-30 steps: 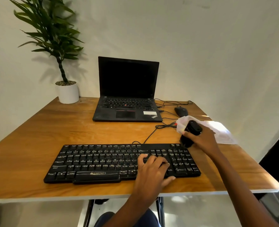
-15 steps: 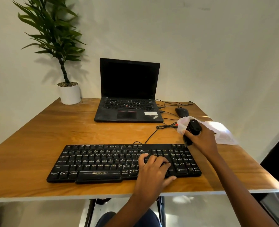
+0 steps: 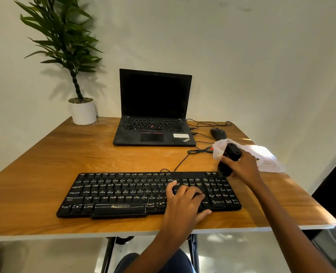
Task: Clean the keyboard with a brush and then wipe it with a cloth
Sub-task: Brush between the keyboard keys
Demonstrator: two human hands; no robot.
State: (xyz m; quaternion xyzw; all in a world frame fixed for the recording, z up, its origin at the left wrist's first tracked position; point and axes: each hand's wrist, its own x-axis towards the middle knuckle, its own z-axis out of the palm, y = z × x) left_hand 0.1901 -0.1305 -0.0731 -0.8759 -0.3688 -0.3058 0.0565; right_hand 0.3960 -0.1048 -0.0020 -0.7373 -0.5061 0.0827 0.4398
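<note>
The single head view looks forward and down, close over the desk (image 3: pixel 45 164) (wide-angle, wall beyond).

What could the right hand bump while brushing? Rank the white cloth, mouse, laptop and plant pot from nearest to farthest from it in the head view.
1. white cloth, right side, just behind the right hand gripping the brush.
2. mouse, farther back on the right.
3. laptop, back centre.
4. plant pot, back left corner.

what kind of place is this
Probably a small office or home workstation: a wooden desk against a plain wall, an open laptop, a separate keyboard, and a potted plant in the corner.
</note>
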